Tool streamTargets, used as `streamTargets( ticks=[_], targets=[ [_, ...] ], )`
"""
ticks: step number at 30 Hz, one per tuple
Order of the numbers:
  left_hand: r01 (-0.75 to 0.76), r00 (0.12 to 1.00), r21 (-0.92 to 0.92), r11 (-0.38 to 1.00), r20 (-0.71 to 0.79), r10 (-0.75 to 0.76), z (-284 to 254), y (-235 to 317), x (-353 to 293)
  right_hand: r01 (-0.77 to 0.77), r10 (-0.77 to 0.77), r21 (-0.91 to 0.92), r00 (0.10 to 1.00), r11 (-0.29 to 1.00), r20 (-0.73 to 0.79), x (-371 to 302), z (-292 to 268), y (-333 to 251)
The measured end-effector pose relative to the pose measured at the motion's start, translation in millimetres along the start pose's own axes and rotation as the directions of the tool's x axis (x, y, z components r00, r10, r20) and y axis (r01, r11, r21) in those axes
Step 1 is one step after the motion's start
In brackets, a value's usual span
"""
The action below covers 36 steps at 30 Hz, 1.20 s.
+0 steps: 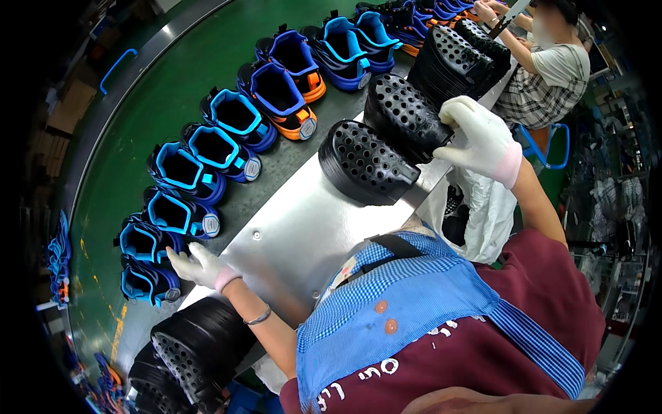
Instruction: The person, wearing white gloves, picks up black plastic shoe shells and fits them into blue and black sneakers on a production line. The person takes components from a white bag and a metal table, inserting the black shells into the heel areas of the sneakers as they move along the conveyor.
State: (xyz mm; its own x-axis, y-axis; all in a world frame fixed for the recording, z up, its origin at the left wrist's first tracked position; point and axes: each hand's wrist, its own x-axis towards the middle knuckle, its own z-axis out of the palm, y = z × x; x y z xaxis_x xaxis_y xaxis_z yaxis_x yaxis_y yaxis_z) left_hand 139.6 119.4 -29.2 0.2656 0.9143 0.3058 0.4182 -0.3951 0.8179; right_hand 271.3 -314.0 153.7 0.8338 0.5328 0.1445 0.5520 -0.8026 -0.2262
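My right hand (477,136), in a white glove with a pink cuff, pinches the narrow end of a stack of black perforated insoles (407,110). A second such stack (365,160) lies beside it on the metal shelf. At the left, my left hand (196,266), gloved the same way, has its fingers apart near the heels of black and blue sneakers (141,241); whether a fingertip touches one I cannot tell. Several more sneakers with light blue collars (181,165) stand in a curved row, and a pair with orange heels (283,96) is among them.
A green conveyor (138,110) curves past the silver metal shelf (276,255). More black insole stacks lie at the lower left (203,338) and upper right (452,58). A white bag (486,214) hangs by the shelf. Another person (552,76) sits at the far right.
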Motion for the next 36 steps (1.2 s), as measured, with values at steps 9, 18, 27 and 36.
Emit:
streamTargets(
  ticks=[9,18,27,36],
  targets=[
    [-0.080,0.961,-0.323,0.943,0.226,0.159,2.0,59.5,-18.7,0.115,-0.096,0.203,0.990,0.972,-0.102,-6.7,-24.7,17.1],
    [0.843,0.355,-0.517,0.147,0.741,0.570,-3.1,152.2,-59.9,0.548,-0.588,0.477,0.805,0.687,-0.077,66.2,-38.3,-93.1],
    [0.635,0.755,-0.769,0.080,0.639,0.147,-20.6,76.5,-29.9,0.585,-0.674,0.369,0.714,0.723,0.188,122.2,54.9,-204.5],
    [0.519,0.855,-0.831,0.201,0.505,-0.121,-22.3,30.1,26.6,0.752,-0.758,0.137,0.607,0.645,0.239,179.5,119.2,-289.0]
  ],
)
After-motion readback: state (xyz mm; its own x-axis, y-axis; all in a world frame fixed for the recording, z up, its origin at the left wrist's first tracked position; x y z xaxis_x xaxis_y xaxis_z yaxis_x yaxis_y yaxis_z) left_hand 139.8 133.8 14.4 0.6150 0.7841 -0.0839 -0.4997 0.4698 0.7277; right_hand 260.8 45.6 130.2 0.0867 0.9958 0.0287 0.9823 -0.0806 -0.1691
